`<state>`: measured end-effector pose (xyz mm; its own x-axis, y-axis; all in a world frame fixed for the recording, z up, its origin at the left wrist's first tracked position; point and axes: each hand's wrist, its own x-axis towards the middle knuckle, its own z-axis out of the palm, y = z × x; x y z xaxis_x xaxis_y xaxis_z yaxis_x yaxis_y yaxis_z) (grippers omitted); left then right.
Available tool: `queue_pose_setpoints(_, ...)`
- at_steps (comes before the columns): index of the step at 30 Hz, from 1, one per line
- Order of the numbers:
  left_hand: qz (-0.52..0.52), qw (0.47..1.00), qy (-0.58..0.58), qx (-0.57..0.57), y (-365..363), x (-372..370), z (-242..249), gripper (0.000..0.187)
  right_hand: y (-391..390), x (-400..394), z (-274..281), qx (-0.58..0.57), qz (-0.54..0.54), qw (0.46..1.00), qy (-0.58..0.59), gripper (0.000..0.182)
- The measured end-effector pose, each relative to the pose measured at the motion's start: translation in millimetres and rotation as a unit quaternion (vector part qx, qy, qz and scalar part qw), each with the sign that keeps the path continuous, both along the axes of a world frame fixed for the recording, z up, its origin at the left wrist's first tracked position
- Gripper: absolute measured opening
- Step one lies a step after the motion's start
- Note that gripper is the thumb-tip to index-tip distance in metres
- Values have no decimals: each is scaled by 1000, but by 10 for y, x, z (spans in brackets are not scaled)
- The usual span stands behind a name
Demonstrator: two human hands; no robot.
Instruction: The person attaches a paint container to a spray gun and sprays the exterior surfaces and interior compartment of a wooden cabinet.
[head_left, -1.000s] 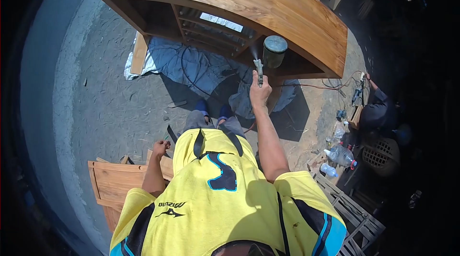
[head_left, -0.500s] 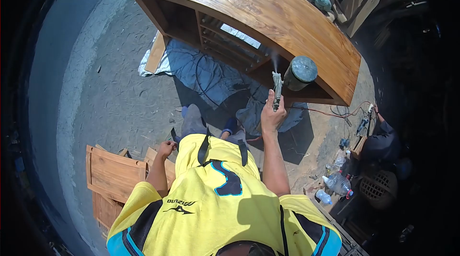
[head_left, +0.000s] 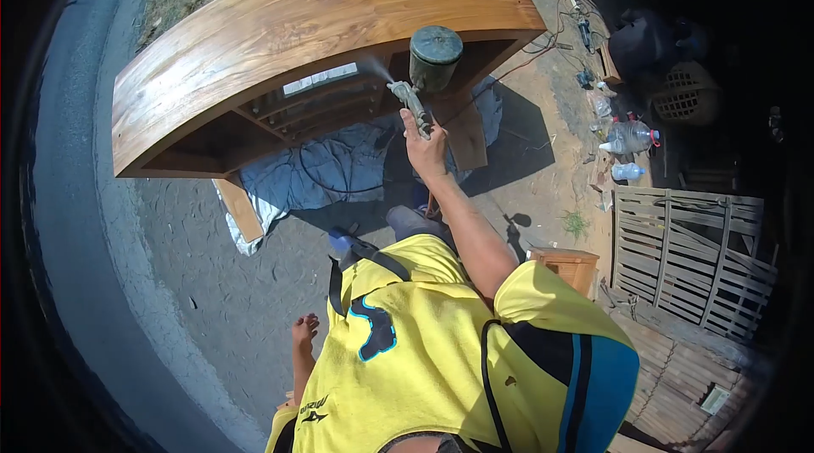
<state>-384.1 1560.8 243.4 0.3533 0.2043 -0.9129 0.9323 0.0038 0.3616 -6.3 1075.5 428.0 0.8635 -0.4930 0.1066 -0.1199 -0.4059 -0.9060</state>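
Note:
My right hand (head_left: pixel 424 146) is stretched forward and gripped around a spray gun (head_left: pixel 413 101) with a dark round cup (head_left: pixel 435 55) on top. A faint mist leaves its nozzle toward the open front of a large wooden cabinet (head_left: pixel 288 25) lying on the ground. The cabinet has a glossy brown top and inner shelves. My left hand (head_left: pixel 303 332) hangs low by my side, fingers loosely curled, holding nothing that I can see. I wear a yellow shirt.
A blue-grey cloth (head_left: pixel 322 169) and a thin black hose lie under the cabinet. Plastic bottles (head_left: pixel 627 137) and cables sit at the right. A slatted wooden panel (head_left: pixel 691 254) and a small wooden box (head_left: pixel 568 265) stand at the right. Concrete ground stretches to the left.
The view has swung: the cabinet now lies to my upper left. My right hand keeps spraying and has moved along the cabinet's front. The wood panels by my left hand have left view.

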Motion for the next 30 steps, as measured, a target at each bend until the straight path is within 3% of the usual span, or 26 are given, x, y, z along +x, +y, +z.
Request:
queue_pose_setpoints(3,-76,996,35,31,512,248,202,27,-650,-42,-237,13,-126,990,56,67)
queue_pose_setpoints(7,-79,992,38,88,611,851,344,31,-1536,-69,-73,22,-223,971,87,69)
queue_pose_setpoints(12,-133,985,-12,108,-162,1629,283,33,-2393,44,-108,-70,-284,954,64,69)
queue_pose_setpoints(13,-169,980,-19,102,-445,1785,285,30,-2518,119,-163,-82,-284,955,27,60)
queue_pose_setpoints(15,-216,971,-25,103,-944,2085,259,28,-2747,307,-340,-73,-293,952,42,60)
queue_pose_setpoints(20,-429,889,-158,32,-1556,2502,-239,36,-2893,684,-950,-72,-286,953,64,64)
queue_pose_setpoints(22,-446,891,-67,44,-1689,2686,-390,43,-2752,746,-1240,-29,-307,948,79,64)
queue_pose_setpoints(24,-512,859,19,15,-1626,2849,-824,71,-2670,819,-1719,-23,-319,939,124,65)
queue_pose_setpoints(25,-545,838,33,-4,-1426,2825,-1281,84,-2621,869,-1942,-22,-324,935,142,69)
queue_pose_setpoints(27,-641,765,48,35,-1253,2960,-1824,110,-2492,990,-2321,-19,-329,926,184,68)
queue_pose_setpoints(28,-696,711,44,92,-1300,2987,-1931,123,-2468,1064,-2589,-18,-338,923,184,68)
queue_pose_setpoints(29,-710,701,-43,49,-1242,3040,-2044,141,-2387,1096,-2975,-68,-349,918,174,62)
queue_pose_setpoints(30,-724,683,11,95,-1388,3192,-1971,139,-2303,1107,-3410,-118,-357,912,164,56)
